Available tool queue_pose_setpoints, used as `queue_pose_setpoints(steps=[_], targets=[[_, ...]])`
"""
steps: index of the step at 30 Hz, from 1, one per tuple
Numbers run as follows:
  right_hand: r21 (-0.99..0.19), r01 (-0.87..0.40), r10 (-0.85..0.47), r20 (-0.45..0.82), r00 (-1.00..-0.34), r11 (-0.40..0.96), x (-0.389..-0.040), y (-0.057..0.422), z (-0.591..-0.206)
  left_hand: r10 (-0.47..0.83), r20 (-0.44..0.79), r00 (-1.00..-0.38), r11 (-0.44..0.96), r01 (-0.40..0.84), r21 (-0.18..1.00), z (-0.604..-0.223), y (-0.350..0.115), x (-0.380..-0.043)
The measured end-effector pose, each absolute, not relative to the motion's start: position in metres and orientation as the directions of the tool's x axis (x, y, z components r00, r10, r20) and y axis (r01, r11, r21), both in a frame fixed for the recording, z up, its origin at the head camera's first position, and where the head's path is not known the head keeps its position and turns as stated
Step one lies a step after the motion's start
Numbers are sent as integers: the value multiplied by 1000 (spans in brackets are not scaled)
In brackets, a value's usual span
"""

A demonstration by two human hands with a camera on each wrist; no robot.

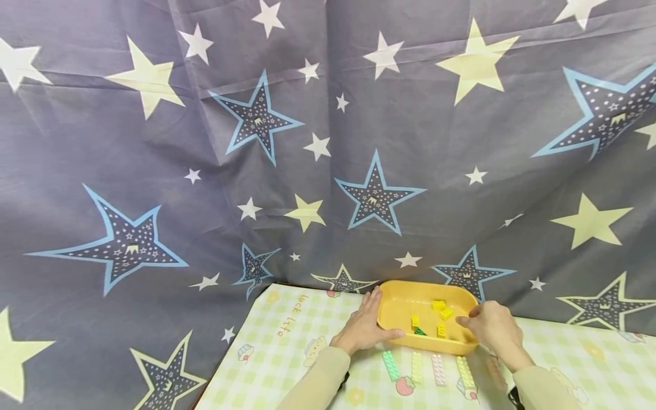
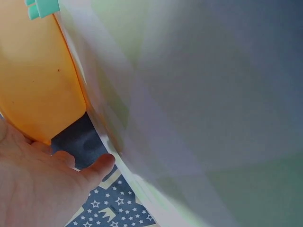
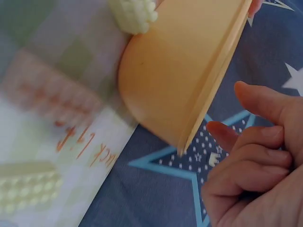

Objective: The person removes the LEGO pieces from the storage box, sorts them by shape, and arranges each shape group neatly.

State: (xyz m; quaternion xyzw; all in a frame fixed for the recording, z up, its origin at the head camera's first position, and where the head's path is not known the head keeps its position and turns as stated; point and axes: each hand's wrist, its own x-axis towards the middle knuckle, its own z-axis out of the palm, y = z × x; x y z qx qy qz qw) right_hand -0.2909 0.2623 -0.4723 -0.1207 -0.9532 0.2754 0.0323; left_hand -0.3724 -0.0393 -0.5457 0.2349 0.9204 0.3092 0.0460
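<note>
A yellow-orange plastic bin [image 1: 394,290] stands at the table's back edge, with several small yellow bricks [image 1: 438,305] and a dark green brick [image 1: 419,331] inside. My left hand [image 1: 364,326] grips the bin's left front corner, its thumb along the front wall and the fingers up the left end. In the left wrist view part of that hand shows against the orange wall. My right hand [image 1: 494,329] hovers at the right end, fingertips over the rim. From the right wrist, thumb and index finger [image 3: 222,135] show apart with nothing between them; the other fingers are curled.
In front of the bin lie long studded bricks: mint green [image 1: 390,365], pale yellow [image 1: 417,367], pink [image 1: 438,370] and yellow-green [image 1: 465,372]. Another pinkish one [image 1: 495,371] lies beside the right wrist. A checked cloth [image 1: 271,336] covers the table; a starred curtain [image 1: 287,188] hangs behind.
</note>
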Motion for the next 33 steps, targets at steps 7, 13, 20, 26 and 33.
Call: queue_pose_setpoints(steps=[7, 13, 20, 26, 33], targets=[[-553, 181, 230, 18, -973, 813, -320, 245, -484, 458, 59, -887, 703, 401, 588, -546, -39, -373], [-497, 151, 188, 25, -982, 854, -337, 237, -494, 464, 70, -883, 709, 417, 568, -546, -38, -371], [-487, 188, 212, -5, -977, 853, -348, 231, -499, 461, 78, -884, 719, 423, 552, -545, -39, -372], [-498, 202, 231, -3, -973, 843, -353, 231, -509, 458, 75, -886, 717, 418, 558, -540, -38, -369], [-492, 214, 242, -8, -970, 844, -359, 233, -516, 451, 61, -890, 724, 405, 558, -539, -38, -370]])
